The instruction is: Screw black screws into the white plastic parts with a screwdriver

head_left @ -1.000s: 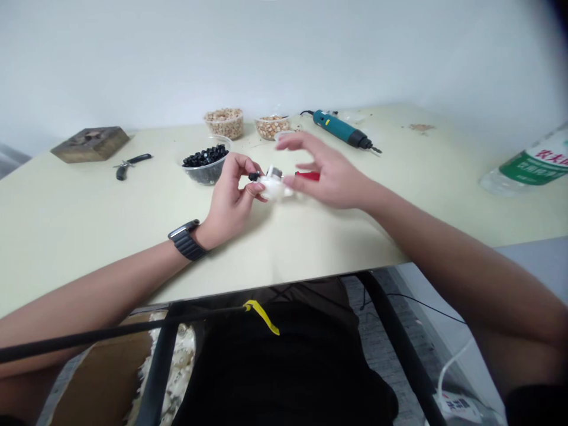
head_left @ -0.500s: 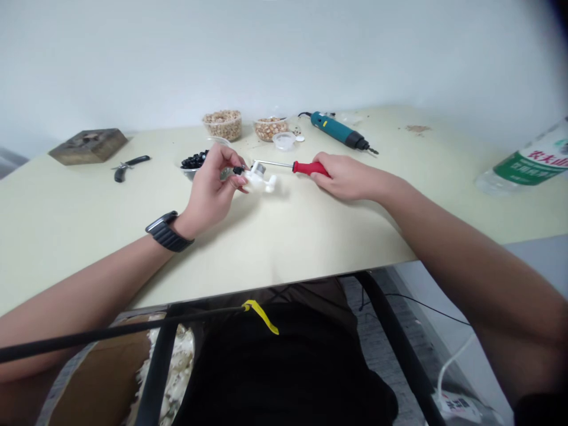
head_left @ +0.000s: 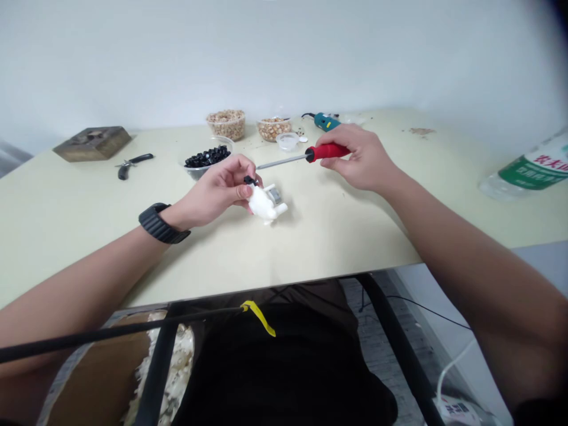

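Observation:
Between the thumb and fingers of my left hand (head_left: 224, 189) is a small white plastic figure (head_left: 265, 204) with a grey part on its side. A black piece (head_left: 249, 180) sits at its upper end, by my fingertips. My right hand (head_left: 361, 157) is wrapped round the red handle of a screwdriver (head_left: 327, 152). The metal shaft points left, and its tip is close to the black piece; whether they touch I cannot tell. A bowl of black pieces (head_left: 207, 157) stands just behind my left hand.
Two tubs, one of tan bits (head_left: 226, 124) and one of orange-brown bits (head_left: 274, 128), stand at the back beside a small clear cup (head_left: 287, 141). A teal power tool (head_left: 326, 121) is partly behind my right hand. Cutters (head_left: 134, 164), a block (head_left: 92, 144) and a bottle (head_left: 528, 168) lie outward.
The white figure has turned and come lower and slightly right in my left hand. My right hand has lifted to the right with the screwdriver, whose tip is now off the figure's grey part.

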`<state>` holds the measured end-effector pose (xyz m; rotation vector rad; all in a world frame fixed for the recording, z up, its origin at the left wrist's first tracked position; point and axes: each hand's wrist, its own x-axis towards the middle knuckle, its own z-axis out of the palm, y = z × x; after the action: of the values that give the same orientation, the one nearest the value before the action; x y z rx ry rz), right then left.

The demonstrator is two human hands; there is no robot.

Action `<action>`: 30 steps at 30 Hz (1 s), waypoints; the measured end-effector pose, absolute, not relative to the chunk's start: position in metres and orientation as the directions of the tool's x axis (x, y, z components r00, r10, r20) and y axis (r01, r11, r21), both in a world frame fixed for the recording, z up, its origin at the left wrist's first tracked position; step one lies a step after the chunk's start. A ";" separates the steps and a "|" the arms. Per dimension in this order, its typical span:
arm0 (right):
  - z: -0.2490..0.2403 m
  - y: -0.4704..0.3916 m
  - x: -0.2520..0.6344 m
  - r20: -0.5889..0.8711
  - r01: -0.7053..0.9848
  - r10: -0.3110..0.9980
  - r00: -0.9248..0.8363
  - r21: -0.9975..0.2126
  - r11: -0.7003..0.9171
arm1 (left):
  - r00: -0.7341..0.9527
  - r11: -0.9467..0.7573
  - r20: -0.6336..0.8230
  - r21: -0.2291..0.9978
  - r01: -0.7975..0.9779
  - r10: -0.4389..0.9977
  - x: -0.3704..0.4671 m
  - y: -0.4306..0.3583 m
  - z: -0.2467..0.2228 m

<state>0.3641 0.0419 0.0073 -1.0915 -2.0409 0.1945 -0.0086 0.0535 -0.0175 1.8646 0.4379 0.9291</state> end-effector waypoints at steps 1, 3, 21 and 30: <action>0.008 0.042 0.364 0.567 0.631 0.760 -0.319 -0.471 0.616 | 0.649 -0.453 0.403 0.886 -0.100 0.645 -0.009 0.053 -0.017; 0.008 0.041 0.364 0.552 0.629 0.765 -0.330 -0.476 0.615 | 0.650 -0.433 0.394 0.895 -0.110 0.650 -0.009 0.053 -0.016; 0.006 0.044 0.364 0.503 0.624 0.780 -0.371 -0.487 0.611 | 0.645 -0.405 0.370 0.909 -0.102 0.668 -0.011 0.054 -0.016; 0.007 0.041 0.361 0.499 0.607 0.776 -0.386 -0.496 0.621 | 0.649 -0.479 0.401 0.875 -0.064 0.646 -0.011 0.054 -0.015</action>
<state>0.3611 0.0406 0.0066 -1.0801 -2.1227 0.2997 -0.0114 0.0539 -0.0155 1.8935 0.4599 0.9157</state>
